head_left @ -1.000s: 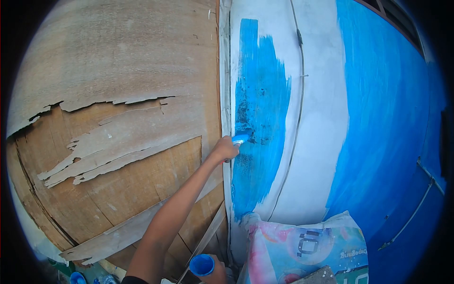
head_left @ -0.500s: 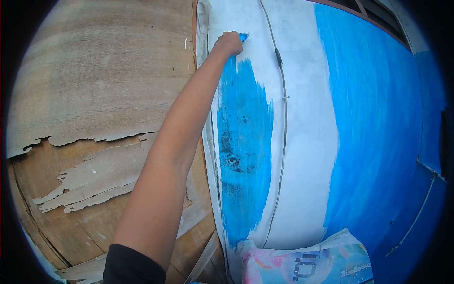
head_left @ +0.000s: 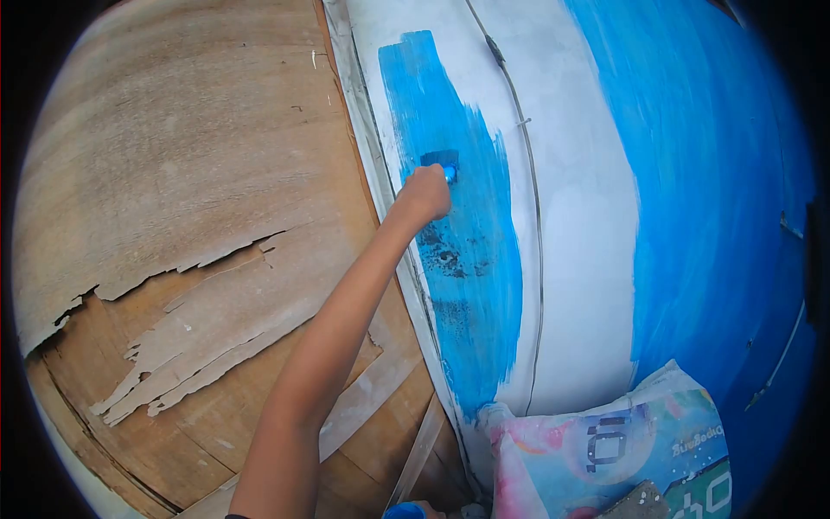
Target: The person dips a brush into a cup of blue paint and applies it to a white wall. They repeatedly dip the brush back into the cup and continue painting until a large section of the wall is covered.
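Note:
My left hand (head_left: 425,192) is closed around a paintbrush (head_left: 450,173); its handle is mostly hidden in the fist. Dark bristles press on the blue-painted strip (head_left: 467,199) of the wall, above some black blotches that show through the paint. At the bottom edge, part of my right hand (head_left: 430,510) shows against a blue paint container (head_left: 403,511). Its fingers curl at the container's side, and most of both lies out of frame.
Peeling plywood (head_left: 199,156) covers the left side. A cable (head_left: 534,216) runs down the white wall section (head_left: 584,259), with a broad blue area (head_left: 709,190) to its right. A printed, paint-spotted sack-like cover (head_left: 562,458) stands below.
My left hand has moved the brush down from the top of the strip, where blue now covers more white. The view has shifted, bringing the container and right fingers into sight.

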`<state>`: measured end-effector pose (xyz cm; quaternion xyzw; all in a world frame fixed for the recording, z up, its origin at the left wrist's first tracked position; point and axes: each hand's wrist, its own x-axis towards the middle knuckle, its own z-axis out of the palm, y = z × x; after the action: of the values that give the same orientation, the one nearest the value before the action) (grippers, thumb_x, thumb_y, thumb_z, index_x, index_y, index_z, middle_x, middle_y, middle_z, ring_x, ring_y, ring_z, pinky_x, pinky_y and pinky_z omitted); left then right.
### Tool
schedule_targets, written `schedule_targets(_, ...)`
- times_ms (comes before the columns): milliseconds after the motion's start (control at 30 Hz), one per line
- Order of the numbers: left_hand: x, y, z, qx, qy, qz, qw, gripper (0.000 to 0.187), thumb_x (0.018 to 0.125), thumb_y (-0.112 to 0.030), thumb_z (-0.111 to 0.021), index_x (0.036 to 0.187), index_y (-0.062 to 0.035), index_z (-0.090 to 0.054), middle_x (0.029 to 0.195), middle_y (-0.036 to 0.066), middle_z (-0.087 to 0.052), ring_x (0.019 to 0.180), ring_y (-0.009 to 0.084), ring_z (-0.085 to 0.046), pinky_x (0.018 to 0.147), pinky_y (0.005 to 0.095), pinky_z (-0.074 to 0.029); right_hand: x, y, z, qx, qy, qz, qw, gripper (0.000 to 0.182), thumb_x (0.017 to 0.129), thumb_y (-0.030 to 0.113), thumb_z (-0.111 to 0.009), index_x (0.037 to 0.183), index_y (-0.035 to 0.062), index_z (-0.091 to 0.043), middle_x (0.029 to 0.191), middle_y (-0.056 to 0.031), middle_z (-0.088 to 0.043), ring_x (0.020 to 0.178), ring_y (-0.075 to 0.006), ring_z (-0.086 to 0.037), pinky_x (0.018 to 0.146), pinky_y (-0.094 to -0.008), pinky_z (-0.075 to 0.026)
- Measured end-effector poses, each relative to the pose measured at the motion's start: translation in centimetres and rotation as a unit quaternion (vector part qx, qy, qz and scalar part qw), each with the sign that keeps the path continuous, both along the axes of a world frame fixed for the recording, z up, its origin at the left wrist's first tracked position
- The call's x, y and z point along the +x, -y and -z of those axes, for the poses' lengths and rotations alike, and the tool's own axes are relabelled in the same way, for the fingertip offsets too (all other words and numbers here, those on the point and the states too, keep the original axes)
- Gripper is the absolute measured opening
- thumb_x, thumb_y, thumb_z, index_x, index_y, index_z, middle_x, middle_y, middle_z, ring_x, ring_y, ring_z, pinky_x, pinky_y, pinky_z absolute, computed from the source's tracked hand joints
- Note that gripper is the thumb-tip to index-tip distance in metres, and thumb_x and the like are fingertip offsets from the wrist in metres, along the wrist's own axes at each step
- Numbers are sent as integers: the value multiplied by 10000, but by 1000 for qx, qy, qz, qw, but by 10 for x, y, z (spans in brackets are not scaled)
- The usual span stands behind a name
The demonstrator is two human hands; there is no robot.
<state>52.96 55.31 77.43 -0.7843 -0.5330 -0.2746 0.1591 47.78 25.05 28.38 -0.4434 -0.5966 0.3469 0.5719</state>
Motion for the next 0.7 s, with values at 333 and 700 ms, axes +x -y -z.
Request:
schedule_targets(333, -25, 14, 156, -163, -75, 12, 984, 212, 817, 12, -540, 1000, 73, -627, 1078, 294, -635, 1028, 418, -638, 882, 465, -534, 2, 4, 1, 2, 45, 3, 999, 439, 665, 226, -860, 998, 108, -599, 896, -125, -707, 820, -298, -704, 759, -409, -548)
schedule_targets(700, 15, -6, 9, -270, -228, -22, 935, 166, 745, -119, -548, 601, -44, -586, 573, 87, -538, 454, 212, -457, 459, 396, -376, 11, 8, -32, 5, -16, -71, 997, 467, 665, 235, -867, 1014, 109, -583, 876, -108, -704, 827, -269, -707, 752, -386, -553)
